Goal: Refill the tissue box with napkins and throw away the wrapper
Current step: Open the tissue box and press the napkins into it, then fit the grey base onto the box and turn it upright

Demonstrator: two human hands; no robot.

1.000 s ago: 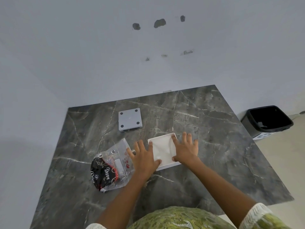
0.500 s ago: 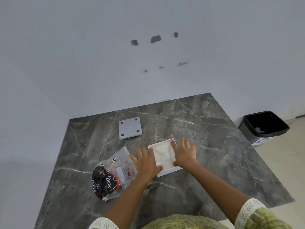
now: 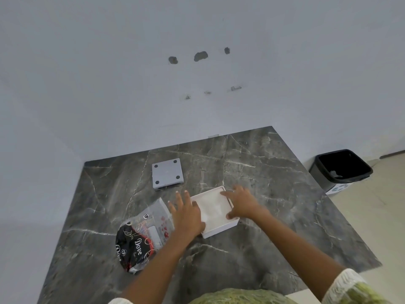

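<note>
Dark grey marble table [image 3: 274,194], both hands flat and spread, left hand [image 3: 187,215] and right hand [image 3: 242,204] pressing napkins into the square white tissue box [image 3: 220,230]; crinkly plastic wrapper [image 3: 142,235] beside it, uneven pressure likely skews the stack.

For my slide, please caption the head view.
Both hands press napkins into the white tissue box beside the empty wrapper.

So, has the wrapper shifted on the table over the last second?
No. The wrapper keeps the same offset from the grey lid, nearer and slightly left of it on the table; only the camera view tilted.
</note>
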